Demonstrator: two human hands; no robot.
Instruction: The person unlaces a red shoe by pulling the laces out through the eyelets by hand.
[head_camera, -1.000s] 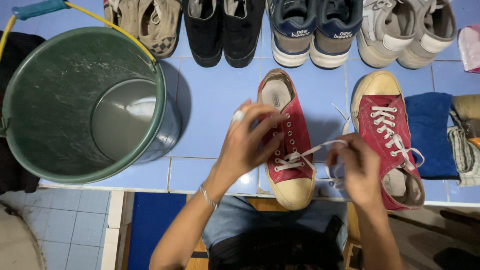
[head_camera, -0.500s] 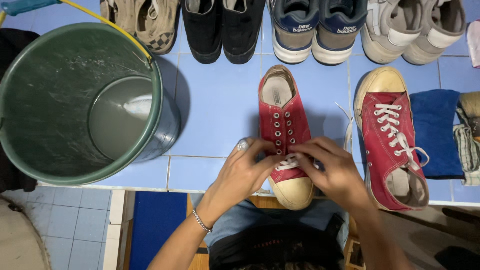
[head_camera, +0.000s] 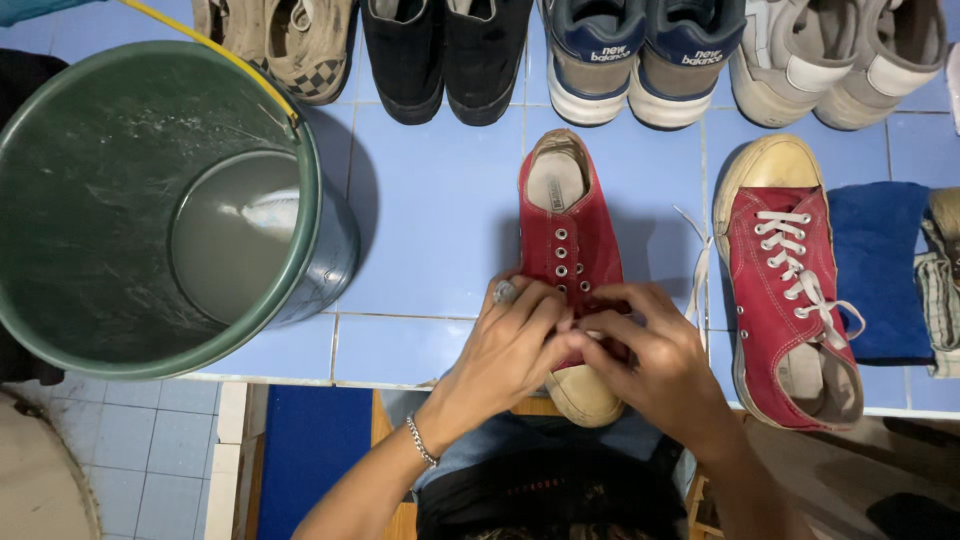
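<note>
My left hand (head_camera: 515, 345) and my right hand (head_camera: 650, 355) meet over the toe end of the red shoe (head_camera: 565, 235), which lies on the blue tiled tabletop (head_camera: 430, 230) with its cream toe cap toward me and its heel pointing away. Both hands are curled, fingertips pinched together at the lowest eyelets of that shoe; what exactly they pinch is hidden under my fingers. A ring sits on my left hand and a chain bracelet (head_camera: 423, 441) on that wrist.

Just right of the red shoe a loose white lace (head_camera: 700, 265) trails on the tiles, and beyond it lies the second red shoe (head_camera: 790, 290), laced, toe pointing away. Farther right of that is a folded blue cloth (head_camera: 885, 265). Well left of the red shoe stands a green bucket (head_camera: 150, 200) with some water in it. Beyond the red shoe's heel runs a row of other shoes: black ones (head_camera: 445, 55) and navy sneakers (head_camera: 645, 55) among them.
</note>
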